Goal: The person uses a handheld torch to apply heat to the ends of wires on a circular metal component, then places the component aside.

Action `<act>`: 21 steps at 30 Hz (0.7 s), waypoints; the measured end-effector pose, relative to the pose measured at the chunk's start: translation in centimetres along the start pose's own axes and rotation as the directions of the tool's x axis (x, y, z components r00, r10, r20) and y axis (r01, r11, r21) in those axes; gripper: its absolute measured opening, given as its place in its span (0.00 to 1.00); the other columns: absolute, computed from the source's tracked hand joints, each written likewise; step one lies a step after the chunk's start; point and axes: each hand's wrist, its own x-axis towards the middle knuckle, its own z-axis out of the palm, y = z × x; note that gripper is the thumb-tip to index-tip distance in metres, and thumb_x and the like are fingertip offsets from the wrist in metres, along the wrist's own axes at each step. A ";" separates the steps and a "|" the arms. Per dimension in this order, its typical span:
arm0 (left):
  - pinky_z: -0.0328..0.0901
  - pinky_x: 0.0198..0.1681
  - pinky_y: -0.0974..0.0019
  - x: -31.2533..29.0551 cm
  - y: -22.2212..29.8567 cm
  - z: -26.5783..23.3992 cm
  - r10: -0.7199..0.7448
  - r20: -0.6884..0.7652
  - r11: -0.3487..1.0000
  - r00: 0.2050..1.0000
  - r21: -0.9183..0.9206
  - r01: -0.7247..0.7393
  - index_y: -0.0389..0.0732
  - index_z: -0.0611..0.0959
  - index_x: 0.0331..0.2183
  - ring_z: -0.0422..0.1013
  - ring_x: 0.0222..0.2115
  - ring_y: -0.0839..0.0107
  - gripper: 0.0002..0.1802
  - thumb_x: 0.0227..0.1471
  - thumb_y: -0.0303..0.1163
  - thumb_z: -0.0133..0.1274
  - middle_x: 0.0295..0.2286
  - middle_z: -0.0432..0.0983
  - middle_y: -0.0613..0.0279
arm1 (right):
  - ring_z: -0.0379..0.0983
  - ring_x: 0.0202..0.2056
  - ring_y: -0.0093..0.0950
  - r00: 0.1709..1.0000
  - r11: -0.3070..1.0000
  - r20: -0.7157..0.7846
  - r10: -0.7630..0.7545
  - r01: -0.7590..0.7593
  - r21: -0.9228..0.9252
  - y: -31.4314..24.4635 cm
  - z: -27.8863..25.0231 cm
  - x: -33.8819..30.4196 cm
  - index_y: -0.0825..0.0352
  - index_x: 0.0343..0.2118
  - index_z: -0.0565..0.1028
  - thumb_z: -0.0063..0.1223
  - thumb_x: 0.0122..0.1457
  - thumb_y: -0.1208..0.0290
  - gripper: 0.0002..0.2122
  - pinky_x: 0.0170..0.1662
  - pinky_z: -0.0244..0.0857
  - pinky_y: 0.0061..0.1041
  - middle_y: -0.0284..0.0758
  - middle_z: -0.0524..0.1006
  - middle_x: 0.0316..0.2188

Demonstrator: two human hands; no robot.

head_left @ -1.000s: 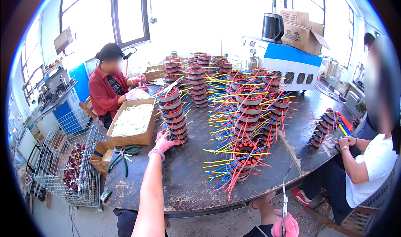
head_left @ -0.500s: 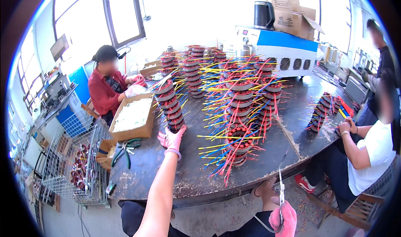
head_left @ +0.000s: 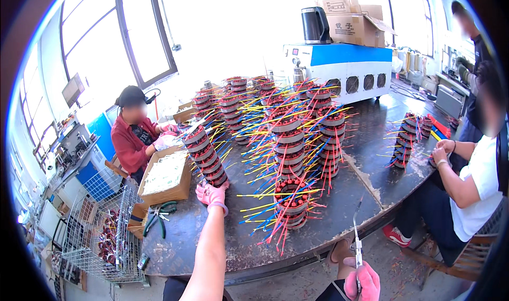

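Two gloved hands are in play. The left hand (head_left: 211, 195), in a pink glove, is stretched out over the table (head_left: 366, 142) and rests at the foot of a leaning stack (head_left: 205, 155) of wound stators; the fingers touch its lowest ring, but whether they grip it cannot be told. The right hand (head_left: 362, 281), also gloved pink, is low and close to the body, below the table edge, clenched around a pair of scissors (head_left: 357, 242) whose blades point up. Between the hands, just right of the left one, stands a short stator pile (head_left: 290, 203) bristling with yellow, blue and red leads. Beyond it, farther from both hands, taller piles crowd the middle of the table. Left of the left hand lie a cardboard box (head_left: 165, 176) and green-handled pliers (head_left: 159, 216); a wire basket (head_left: 98, 232) stands lower still. A seated person in red works beyond the box; another in white sits well off to the right. Risks, as judged: the touched stack tilts toward the hand, so a pull at its base could topple it onto the glove or the table. Loose leads from neighbouring piles could snag and drag a pile over. The upturned scissor tips, raised carelessly, could nick the leads or the outstretched forearm.
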 end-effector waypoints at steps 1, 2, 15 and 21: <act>0.48 0.65 0.55 0.5 -0.1 -0.2 0.010 0.012 1.000 1.000 0.002 -0.010 0.41 0.71 0.56 0.51 0.62 0.53 0.59 0.24 0.65 0.69 0.59 0.56 0.50 | 0.49 0.11 0.13 1.000 1.000 -0.008 0.000 0.000 -0.001 0.0 0.1 0.2 0.72 0.49 0.72 0.41 0.69 0.61 0.18 0.13 0.40 0.16 0.23 0.59 0.12; 0.49 0.65 0.56 1.0 -0.2 -0.3 0.020 0.025 1.000 0.999 0.003 -0.020 0.42 0.72 0.56 0.51 0.61 0.54 0.58 0.25 0.64 0.69 0.59 0.56 0.51 | 0.49 0.11 0.14 0.999 0.999 -0.036 -0.009 0.008 -0.035 0.2 0.1 0.5 0.72 0.47 0.73 0.41 0.69 0.61 0.17 0.14 0.40 0.17 0.24 0.59 0.12; 0.49 0.64 0.58 9.2 -0.4 2.6 0.085 0.157 0.996 0.984 -0.045 -0.079 0.43 0.70 0.58 0.51 0.61 0.56 0.60 0.27 0.66 0.67 0.58 0.55 0.55 | 0.48 0.13 0.15 0.981 0.991 -0.182 -0.066 0.043 -0.127 -0.4 2.6 4.2 0.60 0.24 0.64 0.43 0.69 0.60 0.15 0.16 0.38 0.19 0.23 0.55 0.13; 0.50 0.63 0.58 14.5 -1.5 4.5 0.165 0.268 0.985 0.949 -0.003 -0.171 0.47 0.71 0.59 0.53 0.58 0.58 0.62 0.24 0.71 0.66 0.55 0.58 0.60 | 0.47 0.14 0.15 0.962 0.992 -0.258 -0.092 0.067 -0.106 0.1 3.6 5.8 0.57 0.21 0.62 0.44 0.68 0.58 0.17 0.18 0.36 0.20 0.23 0.55 0.14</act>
